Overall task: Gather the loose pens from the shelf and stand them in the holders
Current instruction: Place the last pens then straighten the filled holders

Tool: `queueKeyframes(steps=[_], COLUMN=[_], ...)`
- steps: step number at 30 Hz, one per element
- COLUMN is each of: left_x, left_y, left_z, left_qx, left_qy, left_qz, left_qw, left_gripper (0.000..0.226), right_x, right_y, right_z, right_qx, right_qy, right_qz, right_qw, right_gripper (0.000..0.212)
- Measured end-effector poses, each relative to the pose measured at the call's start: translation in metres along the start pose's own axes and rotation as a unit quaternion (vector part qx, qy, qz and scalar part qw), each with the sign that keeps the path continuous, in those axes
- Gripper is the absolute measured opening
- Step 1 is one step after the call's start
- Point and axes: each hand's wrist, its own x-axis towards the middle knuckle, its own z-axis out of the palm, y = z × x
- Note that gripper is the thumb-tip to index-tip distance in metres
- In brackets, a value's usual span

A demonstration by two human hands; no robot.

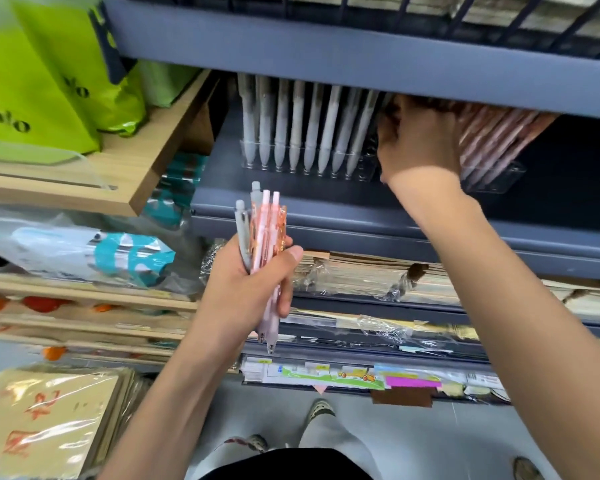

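Note:
My left hand (253, 289) grips a bundle of pens (262, 244), grey, pink and orange ones, upright in front of the grey shelf (291, 216). A clear holder (309, 164) on that shelf carries a row of white-grey pens (305, 123) standing in its slots. To its right a second clear holder (492, 178) has pink pens (492, 136) leaning in it. My right hand (420, 140) reaches under the upper shelf between the two holders, its fingers curled at the pink pens; the fingertips are hidden by the shelf edge above.
The upper shelf edge (361, 64) hangs low over the holders. Green bags (32, 98) sit on a wooden shelf (94, 188) at left. Wrapped notebooks (361, 275) fill the shelves below. Wrapped card packs (49, 420) lie at lower left.

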Motion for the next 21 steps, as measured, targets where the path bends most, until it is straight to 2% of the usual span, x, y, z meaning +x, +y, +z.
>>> queueKeyframes(steps=[4, 7, 12, 15, 16, 18, 19, 21], left_x=[-0.002, -0.003, -0.005, -0.005, -0.004, -0.003, -0.003, -0.001], left_y=[0.000, 0.003, 0.006, 0.004, 0.003, 0.000, -0.001, -0.004], left_z=[-0.001, -0.001, 0.001, 0.002, 0.002, 0.002, 0.002, 0.005], left_qx=[0.001, -0.002, -0.003, -0.018, -0.024, -0.030, -0.031, -0.033], left_qy=[-0.008, -0.036, -0.059, -0.054, -0.052, -0.053, -0.056, -0.066], left_qz=[-0.005, -0.003, -0.004, -0.012, -0.016, -0.021, -0.021, -0.020], left_qw=[1.000, 0.999, 0.998, 0.998, 0.998, 0.998, 0.998, 0.997], left_gripper=[0.006, 0.015, 0.017, 0.011, 0.009, 0.010, 0.009, 0.008], right_x=[0.006, 0.013, 0.018, 0.012, 0.006, -0.016, -0.030, -0.056], right_y=[-0.010, -0.015, -0.018, -0.017, -0.017, -0.018, -0.019, -0.017], right_z=[-0.002, -0.002, -0.002, -0.009, -0.013, -0.024, -0.030, -0.042], right_qx=[-0.037, -0.043, 0.004, 0.021, 0.042, 0.177, 0.262, 0.356], right_qy=[-0.044, -0.086, -0.147, -0.138, -0.118, -0.090, -0.090, -0.138], right_qz=[0.020, 0.046, 0.074, 0.072, 0.073, 0.083, 0.082, 0.031], right_qw=[0.998, 0.994, 0.986, 0.988, 0.989, 0.977, 0.957, 0.924], right_gripper=[0.033, 0.038, 0.024, 0.021, 0.023, 0.019, 0.015, 0.008])
